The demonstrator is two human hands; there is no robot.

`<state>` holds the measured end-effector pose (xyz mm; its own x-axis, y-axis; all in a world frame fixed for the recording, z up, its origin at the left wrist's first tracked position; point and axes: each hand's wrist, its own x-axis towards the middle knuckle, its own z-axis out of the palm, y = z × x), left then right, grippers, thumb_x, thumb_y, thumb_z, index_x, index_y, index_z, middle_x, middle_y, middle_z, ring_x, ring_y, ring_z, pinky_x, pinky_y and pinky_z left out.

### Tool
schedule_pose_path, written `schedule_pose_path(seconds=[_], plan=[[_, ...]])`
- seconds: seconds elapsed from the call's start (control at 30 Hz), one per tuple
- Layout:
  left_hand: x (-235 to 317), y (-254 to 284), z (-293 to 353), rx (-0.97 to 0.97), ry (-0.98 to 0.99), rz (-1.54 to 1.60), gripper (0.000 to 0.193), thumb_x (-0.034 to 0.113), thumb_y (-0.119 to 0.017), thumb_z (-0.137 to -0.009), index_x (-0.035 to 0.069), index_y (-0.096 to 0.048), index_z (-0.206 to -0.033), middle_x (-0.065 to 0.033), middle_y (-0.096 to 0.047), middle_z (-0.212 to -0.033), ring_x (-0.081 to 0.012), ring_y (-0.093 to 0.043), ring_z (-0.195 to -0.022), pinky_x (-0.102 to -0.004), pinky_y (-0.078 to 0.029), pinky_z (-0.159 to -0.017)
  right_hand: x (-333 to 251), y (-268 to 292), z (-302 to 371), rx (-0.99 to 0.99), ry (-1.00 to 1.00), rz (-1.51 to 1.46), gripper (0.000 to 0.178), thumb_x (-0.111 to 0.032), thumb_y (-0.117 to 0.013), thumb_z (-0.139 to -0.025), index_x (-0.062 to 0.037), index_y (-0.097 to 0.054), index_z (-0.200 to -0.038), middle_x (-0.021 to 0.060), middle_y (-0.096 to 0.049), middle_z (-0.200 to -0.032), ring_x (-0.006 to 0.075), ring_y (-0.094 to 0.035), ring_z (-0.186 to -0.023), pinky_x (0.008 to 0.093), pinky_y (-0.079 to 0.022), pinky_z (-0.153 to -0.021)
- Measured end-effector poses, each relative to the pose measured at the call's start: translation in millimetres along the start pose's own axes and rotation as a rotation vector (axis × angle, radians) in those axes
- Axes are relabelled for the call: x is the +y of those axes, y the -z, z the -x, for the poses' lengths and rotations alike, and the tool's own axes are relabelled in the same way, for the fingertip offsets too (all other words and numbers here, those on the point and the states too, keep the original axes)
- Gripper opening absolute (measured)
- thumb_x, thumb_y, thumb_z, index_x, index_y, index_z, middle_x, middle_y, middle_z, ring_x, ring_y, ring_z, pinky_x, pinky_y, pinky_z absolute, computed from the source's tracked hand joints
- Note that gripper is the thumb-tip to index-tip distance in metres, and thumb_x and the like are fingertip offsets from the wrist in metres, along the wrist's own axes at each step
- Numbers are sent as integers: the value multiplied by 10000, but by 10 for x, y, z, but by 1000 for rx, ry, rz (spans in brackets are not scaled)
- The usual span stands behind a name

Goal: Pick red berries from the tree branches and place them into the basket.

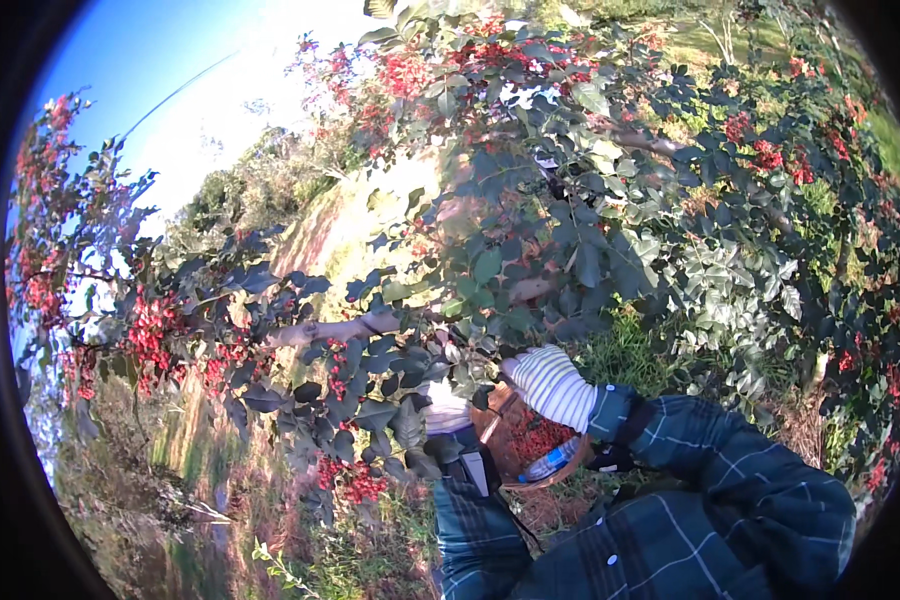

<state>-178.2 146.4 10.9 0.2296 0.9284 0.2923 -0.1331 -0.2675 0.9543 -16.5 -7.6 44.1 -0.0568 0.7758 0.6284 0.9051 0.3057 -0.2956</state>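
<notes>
Both my hands wear white striped gloves and reach in among the green leaves (487,265) of a shrub hung with red berries. My left hand (444,408) is mostly covered by foliage, so its fingers are hidden. Close by on the right, my right hand (552,388) has its fingers bent inward at the leaves; whatever lies between their tips cannot be made out. Below and between the hands hangs or stands an orange-brown basket (490,405). Inside it are loose red berries (535,440) and a clear plastic bottle (550,462) with a blue label.
A thick bare branch (335,328) runs across in front of me. Berry clusters hang at the left (152,330) and low by my left forearm (352,480). A small dark device (478,470) sits at my left wrist. Grass (625,355) and a sunlit slope lie beyond.
</notes>
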Motion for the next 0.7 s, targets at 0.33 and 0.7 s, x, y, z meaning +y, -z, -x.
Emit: schedule_pose_path(seconds=[0.33, 0.7], plan=[[-283, 558, 432, -131, 302, -924, 476, 326, -577, -896, 51, -534, -1282, -161, -597, -1215, -292, -593, -1069, -345, -471, -930, -42, 40, -28, -108, -17, 6, 163, -166, -510, -846, -41, -614, -856, 175, -625, -714, 342, -626, -696, 470, -476, -614], [430, -52, 1500, 125, -291, -1416, 166, 218, -675, -807, 76, -687, -893, -61, -650, -764, -167, -601, -636, -279, -478, -592, -63, 102, -46, -141, -25, -4, 167, -179, -538, -844, -42, -599, -917, 150, -630, -750, 345, -617, -742, 461, -475, -665]])
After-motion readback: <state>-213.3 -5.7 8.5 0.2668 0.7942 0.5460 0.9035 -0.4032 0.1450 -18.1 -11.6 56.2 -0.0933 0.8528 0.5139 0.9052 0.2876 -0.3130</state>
